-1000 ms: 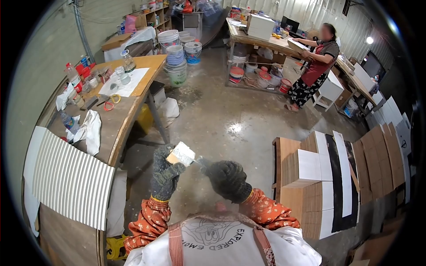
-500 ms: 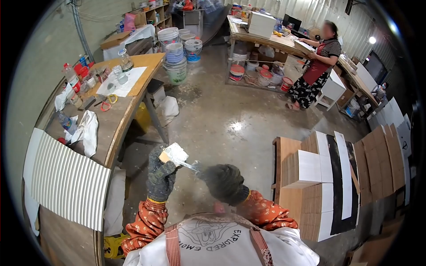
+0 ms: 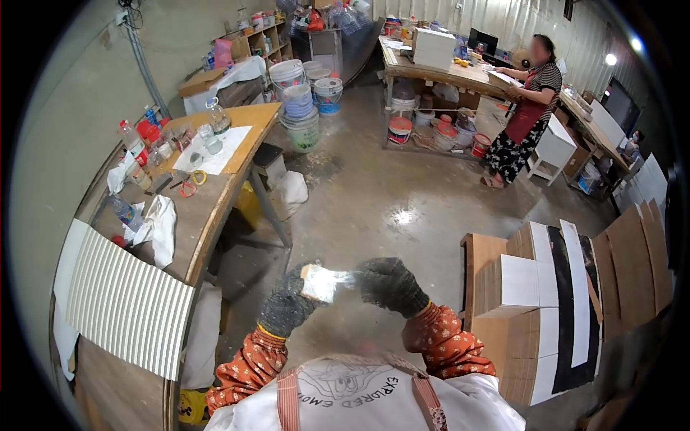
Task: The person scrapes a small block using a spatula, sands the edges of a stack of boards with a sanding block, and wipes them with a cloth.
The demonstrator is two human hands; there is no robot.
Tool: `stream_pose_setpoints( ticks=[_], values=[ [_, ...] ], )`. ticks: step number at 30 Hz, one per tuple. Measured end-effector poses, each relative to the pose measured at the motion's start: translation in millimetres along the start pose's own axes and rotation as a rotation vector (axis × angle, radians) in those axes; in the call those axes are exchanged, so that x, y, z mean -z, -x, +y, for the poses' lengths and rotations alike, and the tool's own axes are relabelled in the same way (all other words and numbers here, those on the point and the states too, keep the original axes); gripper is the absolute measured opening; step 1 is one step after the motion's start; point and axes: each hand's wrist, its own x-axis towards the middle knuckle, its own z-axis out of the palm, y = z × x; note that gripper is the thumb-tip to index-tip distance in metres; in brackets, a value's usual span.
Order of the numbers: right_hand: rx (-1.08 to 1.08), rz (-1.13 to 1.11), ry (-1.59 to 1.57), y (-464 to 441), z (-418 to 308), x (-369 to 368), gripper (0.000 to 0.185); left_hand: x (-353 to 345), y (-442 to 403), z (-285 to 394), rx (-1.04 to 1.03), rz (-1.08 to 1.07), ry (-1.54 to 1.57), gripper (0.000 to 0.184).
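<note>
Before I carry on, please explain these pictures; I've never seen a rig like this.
There is no robot: a person works with two gloved hands, and every picture comes from one camera worn on their head, looking forward and down. The left hand holds a small block with a white face. The right hand seems to grip a thin tool, blurred here. On the table to the left lie a ridged white panel, a white cloth and bottles.

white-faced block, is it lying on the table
No, the left hand holds the white-faced block up above the floor.
</note>
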Motion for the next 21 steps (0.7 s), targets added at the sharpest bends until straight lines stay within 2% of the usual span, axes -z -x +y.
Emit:
stream_pose_setpoints(
  ticks=[1, 2, 4, 6, 7, 8, 9, 10, 11, 12, 14, 15, 17, 19, 21],
  values=[
    [0.013, -0.009, 0.006, -3, 2, 3, 0.018, -2, 3, -4, -0.114, -0.012, -0.251, 0.037],
    [0.025, -0.017, 0.013, -5, 3, 7, 0.018, -2, 4, -9, -0.121, -0.017, -0.261, 0.036],
    [0.262, -0.068, 0.089, -18, 14, 15, 0.019, 1, 8, -16, 0.04, -0.034, 0.028, 0.034],
    [0.13, -0.166, 0.142, -26, 9, 21, 0.023, 3, 10, -24, 0.173, -0.042, 0.217, 0.033],
    [0.551, -0.061, 0.578, -28, 3, 18, 0.028, 3, 9, -29, 0.263, -0.038, 0.343, 0.033],
    [0.959, 0.046, 1.013, -28, 1, 14, 0.034, 7, 7, -39, 0.097, -0.065, 0.017, 0.033],
    [0.947, 0.013, 1.019, -33, 7, 10, 0.033, 9, 9, -50, -0.056, -0.098, -0.302, 0.033],
    [0.936, -0.021, 1.024, -36, 12, 5, 0.033, 11, 13, -55, 0.005, -0.073, -0.167, 0.032],
    [1.052, 0.05, 1.074, -40, 2, -5, 0.026, 13, 18, -58, 0.062, -0.041, -0.027, 0.031],
    [1.009, 0.006, 1.061, -43, -4, -8, 0.025, 16, 23, -61, 0.114, -0.001, 0.111, 0.031],
    [0.921, -0.076, 1.032, -49, -17, -12, 0.024, 38, 35, -43, -0.012, 0.047, -0.17, 0.042],
    [0.554, -0.09, 0.625, -40, -31, -20, 0.021, 34, 41, -44, 0.133, 0.057, -0.036, 0.044],
    [0.139, -0.12, 0.224, -32, -47, -29, 0.019, 30, 45, -38, 0.417, 0.136, 0.242, 0.05],
    [-0.093, -0.127, -0.067, -26, -55, -29, 0.018, 43, 43, -4, 0.237, 0.018, -0.255, 0.05],
    [-0.121, -0.153, -0.073, -23, -55, -48, 0.017, 48, 37, 9, -0.063, 0.077, -0.69, 0.051]
  ],
)
